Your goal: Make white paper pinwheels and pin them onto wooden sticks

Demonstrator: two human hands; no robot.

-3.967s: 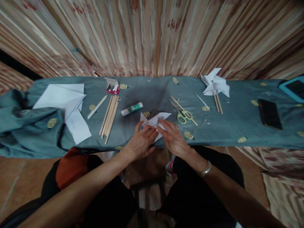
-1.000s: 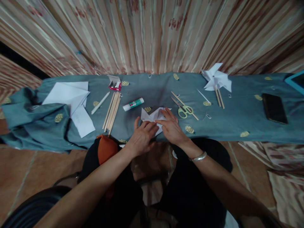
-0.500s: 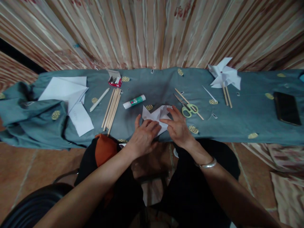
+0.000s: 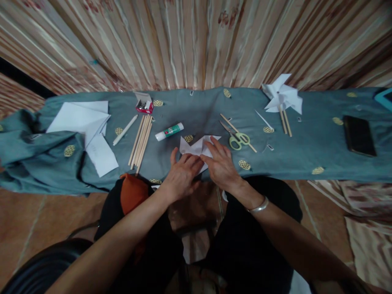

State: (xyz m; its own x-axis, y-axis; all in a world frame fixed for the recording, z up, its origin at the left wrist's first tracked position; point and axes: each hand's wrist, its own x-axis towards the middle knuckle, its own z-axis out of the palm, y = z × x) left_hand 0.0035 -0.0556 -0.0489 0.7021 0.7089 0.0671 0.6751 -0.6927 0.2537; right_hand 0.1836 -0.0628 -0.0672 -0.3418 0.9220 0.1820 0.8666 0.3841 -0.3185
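A partly folded white paper pinwheel (image 4: 198,146) lies on the cloth near the front edge, its pointed corners sticking out beyond my fingers. My left hand (image 4: 183,173) has its fingers bent together, holding the paper down from the left. From the right, my right hand (image 4: 222,165) grips the paper with its thumb near the middle and its fingers over the right-hand blade. Both hands hide the paper's centre and lower part. Just beyond lies a glue stick (image 4: 169,132). Green-handled scissors (image 4: 239,141) rest on a wooden stick to the right.
Left are paper sheets (image 4: 78,118), a white pen (image 4: 125,130), several wooden sticks (image 4: 140,143) and a small red box (image 4: 144,105) of metal pieces. Right are a finished pinwheel (image 4: 283,96) on sticks, a thin white stick (image 4: 263,119) and a phone (image 4: 359,135). A curtain (image 4: 183,45) hangs behind.
My right hand's fingers have come down and inward over the paper's right blade, flattening it. My left hand stays on the paper. The whole view has shifted slightly.
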